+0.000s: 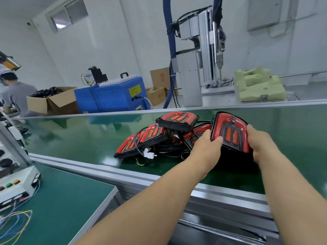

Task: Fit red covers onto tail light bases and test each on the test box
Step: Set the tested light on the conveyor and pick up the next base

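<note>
Both hands hold one assembled tail light [230, 131], red cover on a black base, tilted up over the green conveyor belt [74, 138]. My left hand [205, 147] grips its left edge, thumb on the red face. My right hand [260, 144] grips its right edge. Just left of it lies a pile of several more covered tail lights [159, 135] with black cables and a white connector [149, 154]. The white test box [16, 184] with coloured buttons sits at the far left on the near bench.
An aluminium rail [123, 175] separates the conveyor from my green bench mat [62, 200]. Loose coloured wires [16, 225] lie by the test box. Beyond the belt stand a blue machine [113, 96], cardboard boxes [51, 101], a screwdriving machine [198, 55], foam fixtures [260, 85] and a person [14, 94] at far left.
</note>
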`<state>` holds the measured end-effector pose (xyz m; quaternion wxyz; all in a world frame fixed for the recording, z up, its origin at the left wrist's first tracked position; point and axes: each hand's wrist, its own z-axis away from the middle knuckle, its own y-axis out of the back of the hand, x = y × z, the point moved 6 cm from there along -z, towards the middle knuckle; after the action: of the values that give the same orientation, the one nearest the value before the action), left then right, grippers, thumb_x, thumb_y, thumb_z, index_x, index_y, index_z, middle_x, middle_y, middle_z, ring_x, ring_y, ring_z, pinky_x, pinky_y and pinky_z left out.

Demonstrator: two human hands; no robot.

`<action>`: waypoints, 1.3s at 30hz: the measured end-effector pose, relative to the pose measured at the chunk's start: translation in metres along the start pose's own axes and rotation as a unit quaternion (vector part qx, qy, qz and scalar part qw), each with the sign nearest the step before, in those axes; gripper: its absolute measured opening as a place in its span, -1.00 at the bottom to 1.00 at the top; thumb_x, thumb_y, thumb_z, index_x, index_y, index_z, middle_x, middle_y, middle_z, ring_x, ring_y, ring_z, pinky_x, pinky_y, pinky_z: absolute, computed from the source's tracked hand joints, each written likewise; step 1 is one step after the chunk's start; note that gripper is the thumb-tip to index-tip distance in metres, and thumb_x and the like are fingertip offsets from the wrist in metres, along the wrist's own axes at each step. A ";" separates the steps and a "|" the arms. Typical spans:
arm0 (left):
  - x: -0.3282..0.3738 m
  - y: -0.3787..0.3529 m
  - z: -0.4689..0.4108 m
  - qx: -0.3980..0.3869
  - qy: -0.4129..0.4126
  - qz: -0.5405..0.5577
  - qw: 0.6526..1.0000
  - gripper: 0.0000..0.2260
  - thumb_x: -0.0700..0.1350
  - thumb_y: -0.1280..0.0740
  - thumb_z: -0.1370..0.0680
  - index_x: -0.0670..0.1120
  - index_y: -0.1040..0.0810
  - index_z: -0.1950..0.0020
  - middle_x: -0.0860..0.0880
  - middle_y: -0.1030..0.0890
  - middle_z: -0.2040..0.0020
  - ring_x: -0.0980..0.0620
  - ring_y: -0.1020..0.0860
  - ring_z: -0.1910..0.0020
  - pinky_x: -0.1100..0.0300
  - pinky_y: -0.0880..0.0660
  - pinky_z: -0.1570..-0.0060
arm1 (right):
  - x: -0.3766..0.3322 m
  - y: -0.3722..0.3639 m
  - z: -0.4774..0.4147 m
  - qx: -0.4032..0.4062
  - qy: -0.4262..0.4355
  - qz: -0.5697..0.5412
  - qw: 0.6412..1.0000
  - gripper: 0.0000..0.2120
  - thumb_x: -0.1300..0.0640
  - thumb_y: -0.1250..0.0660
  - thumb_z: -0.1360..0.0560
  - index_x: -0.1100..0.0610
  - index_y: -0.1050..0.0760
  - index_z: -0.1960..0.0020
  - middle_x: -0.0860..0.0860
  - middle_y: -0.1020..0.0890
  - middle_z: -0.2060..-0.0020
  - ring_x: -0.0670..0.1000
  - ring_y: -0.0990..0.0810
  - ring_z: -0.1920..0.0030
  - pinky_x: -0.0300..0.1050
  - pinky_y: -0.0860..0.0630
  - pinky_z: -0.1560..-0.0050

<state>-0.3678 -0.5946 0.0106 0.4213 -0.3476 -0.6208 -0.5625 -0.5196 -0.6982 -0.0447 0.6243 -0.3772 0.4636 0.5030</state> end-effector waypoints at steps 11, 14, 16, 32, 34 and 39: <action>0.008 -0.013 0.018 -0.016 -0.032 -0.179 0.983 -0.72 -0.08 -0.18 -0.66 -0.11 -0.38 -0.36 -0.08 -0.41 -0.37 -0.13 -0.45 -0.23 -0.01 -0.41 -0.24 | -0.020 0.006 0.007 0.096 0.166 0.275 0.942 -0.57 0.28 -0.26 -0.51 0.15 -0.50 -0.37 0.23 -0.52 -0.31 0.28 -0.46 -0.31 0.06 -0.43 -0.27; 0.012 -0.006 0.025 0.008 -0.042 -0.189 0.981 -0.75 -0.07 -0.17 -0.66 -0.13 -0.40 -0.30 -0.05 -0.42 -0.33 -0.07 -0.43 -0.12 0.08 -0.34 -0.05 | -0.032 0.004 0.022 0.125 0.213 0.281 0.927 -0.48 0.31 -0.30 -0.44 0.09 -0.48 -0.39 0.20 -0.49 -0.33 0.29 -0.40 -0.34 0.17 -0.42 -0.28; 0.016 0.002 0.030 0.023 -0.052 -0.183 0.982 -0.82 -0.07 -0.17 -0.66 -0.12 -0.45 -0.18 -0.03 -0.46 -0.23 -0.04 -0.44 -0.03 0.10 -0.31 0.01 | -0.042 0.000 0.032 0.129 0.253 0.283 0.916 -0.46 0.31 -0.30 -0.44 0.08 -0.46 -0.40 0.17 -0.48 -0.36 0.26 -0.36 -0.37 0.19 -0.37 -0.31; 0.027 0.175 0.083 0.220 -0.080 -0.059 0.970 -0.67 -0.11 -0.25 -0.63 -0.04 -0.49 -0.40 0.19 -0.56 -0.06 0.16 -0.53 -0.11 0.25 -0.42 -0.15 | -0.108 -0.172 0.187 -0.106 0.491 0.218 0.837 -0.70 0.20 -0.28 -0.53 0.11 -0.58 -0.25 0.03 -0.57 -0.26 0.04 -0.46 -0.29 -0.21 -0.28 -0.16; 0.021 0.205 0.096 0.256 -0.066 -0.043 0.963 -0.63 -0.13 -0.26 -0.63 -0.04 -0.44 -0.45 0.10 -0.54 -0.16 0.15 -0.51 -0.15 0.30 -0.40 -0.12 | -0.106 -0.202 0.212 -0.166 0.487 0.201 0.833 -0.70 0.19 -0.30 -0.53 0.10 -0.59 -0.24 0.03 -0.58 -0.24 0.03 -0.48 -0.27 -0.23 -0.29 -0.12; 0.002 0.279 0.143 0.340 -0.042 -0.056 0.938 -0.66 -0.15 -0.29 -0.61 -0.06 -0.49 -0.40 0.02 -0.59 -0.27 0.08 -0.53 -0.25 0.16 -0.41 -0.31 | -0.093 -0.270 0.277 -0.282 0.480 0.179 0.812 -0.72 0.14 -0.31 -0.54 0.05 -0.58 -0.24 0.02 -0.58 -0.25 0.01 -0.49 -0.27 -0.19 -0.33 -0.18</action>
<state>-0.1352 -0.4175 0.1240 0.4556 -0.1713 -0.8107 -0.3253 -0.2061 -0.5205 0.1244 0.0880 -0.6405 0.6013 0.4695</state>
